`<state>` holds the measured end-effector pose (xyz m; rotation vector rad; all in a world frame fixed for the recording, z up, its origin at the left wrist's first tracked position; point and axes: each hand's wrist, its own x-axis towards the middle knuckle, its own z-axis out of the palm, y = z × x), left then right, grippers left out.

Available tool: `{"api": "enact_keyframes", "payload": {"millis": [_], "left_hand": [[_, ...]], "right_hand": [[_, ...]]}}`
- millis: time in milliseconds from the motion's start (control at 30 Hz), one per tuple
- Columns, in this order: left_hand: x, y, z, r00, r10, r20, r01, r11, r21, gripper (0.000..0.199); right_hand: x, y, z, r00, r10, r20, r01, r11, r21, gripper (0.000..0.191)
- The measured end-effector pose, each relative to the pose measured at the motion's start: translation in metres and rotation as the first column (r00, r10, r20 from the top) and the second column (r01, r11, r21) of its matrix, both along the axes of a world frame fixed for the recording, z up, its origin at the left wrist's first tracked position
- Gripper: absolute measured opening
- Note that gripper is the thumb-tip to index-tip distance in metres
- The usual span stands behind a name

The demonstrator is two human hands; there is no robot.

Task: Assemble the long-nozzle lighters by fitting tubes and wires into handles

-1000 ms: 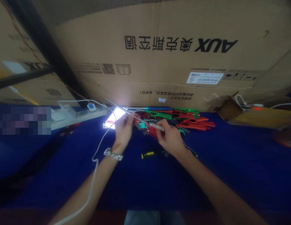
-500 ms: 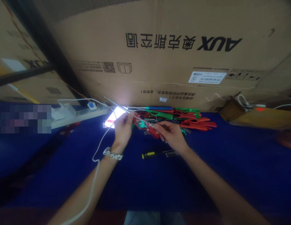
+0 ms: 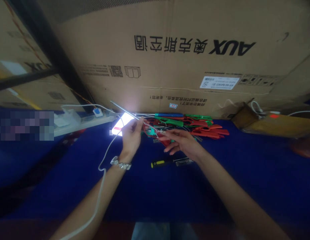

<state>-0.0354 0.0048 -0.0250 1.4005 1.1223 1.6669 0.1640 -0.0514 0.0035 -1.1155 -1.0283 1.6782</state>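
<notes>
My left hand (image 3: pixel 132 135) is closed around what looks like a long-necked lighter. Its thin metal tube (image 3: pixel 123 109) slants up to the left, and its red body (image 3: pixel 165 139) with a teal inner part (image 3: pixel 151 131) shows between the hands. Thin pale wires curl over this inner part. Thumb and forefinger of my right hand (image 3: pixel 185 141) pinch a small light-coloured piece (image 3: pixel 162 132) at these wires, too small to name. The other right fingers are spread, partly below the red body.
Red handle shells (image 3: pixel 212 131) and green shells (image 3: pixel 173 122) pile up behind my hands. A yellow-and-black screwdriver (image 3: pixel 158 163) lies nearer me. On the left are a lit phone (image 3: pixel 122 124), a power strip (image 3: pixel 83 124) and a white cable (image 3: pixel 103 181). A large carton (image 3: pixel 170 66) stands behind.
The lower fingers of my right hand have spread away from the red body, while its thumb and forefinger stay at the wires. My left hand holds almost still.
</notes>
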Motion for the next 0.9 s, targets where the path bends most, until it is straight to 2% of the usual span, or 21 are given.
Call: {"api": "enact_keyframes", "payload": {"millis": [133, 233, 300, 433, 533, 633, 700, 733, 800, 867, 900], "left_hand": [[-0.002, 0.002, -0.001, 1.000, 0.023, -0.019, -0.023, 1.000, 0.006, 0.033], [-0.003, 0.003, -0.001, 0.999, 0.037, -0.030, -0.036, 0.999, 0.015, 0.034], [-0.003, 0.002, 0.000, 0.999, 0.038, -0.027, -0.038, 0.999, 0.009, 0.033], [-0.002, 0.000, 0.002, 1.000, 0.016, -0.005, -0.016, 1.000, 0.000, 0.031], [-0.002, 0.000, 0.003, 1.000, 0.001, 0.009, -0.001, 1.000, -0.016, 0.030], [-0.002, -0.001, 0.003, 1.000, 0.007, 0.013, -0.006, 1.000, -0.024, 0.030], [-0.001, -0.001, 0.003, 1.000, 0.002, 0.001, -0.002, 1.000, -0.017, 0.030], [-0.001, -0.001, 0.003, 1.000, -0.003, -0.003, 0.003, 1.000, -0.016, 0.031], [-0.001, -0.001, 0.001, 1.000, -0.010, 0.006, 0.010, 1.000, -0.024, 0.032], [-0.001, 0.001, -0.001, 0.999, -0.011, 0.043, 0.013, 0.999, -0.041, 0.034], [-0.001, 0.001, -0.002, 0.998, -0.010, 0.067, 0.014, 0.999, -0.052, 0.036]], "right_hand": [[0.001, 0.000, -0.001, 0.999, -0.014, -0.037, 0.018, 0.995, 0.099, 0.026], [0.003, 0.002, -0.001, 0.987, -0.005, -0.163, 0.007, 1.000, 0.014, 0.029], [0.003, 0.002, -0.001, 0.973, -0.015, -0.232, 0.002, 0.998, -0.058, 0.024], [0.001, 0.003, -0.003, 0.973, -0.093, -0.213, 0.073, 0.992, -0.101, 0.018], [0.000, 0.003, -0.008, 0.989, -0.096, -0.108, 0.097, 0.995, 0.004, 0.033], [-0.001, 0.003, -0.013, 0.991, -0.125, 0.041, 0.114, 0.972, 0.207, 0.038], [-0.003, 0.002, -0.016, 0.959, -0.222, 0.179, 0.133, 0.904, 0.405, 0.026], [-0.004, 0.000, -0.017, 0.922, -0.296, 0.250, 0.129, 0.842, 0.523, 0.019], [-0.008, -0.003, -0.019, 0.822, -0.453, 0.346, 0.070, 0.682, 0.728, 0.006], [-0.012, -0.005, -0.020, 0.753, -0.541, 0.374, -0.020, 0.549, 0.836, 0.007], [-0.013, -0.006, -0.021, 0.741, -0.555, 0.377, -0.057, 0.509, 0.859, 0.010]]}}
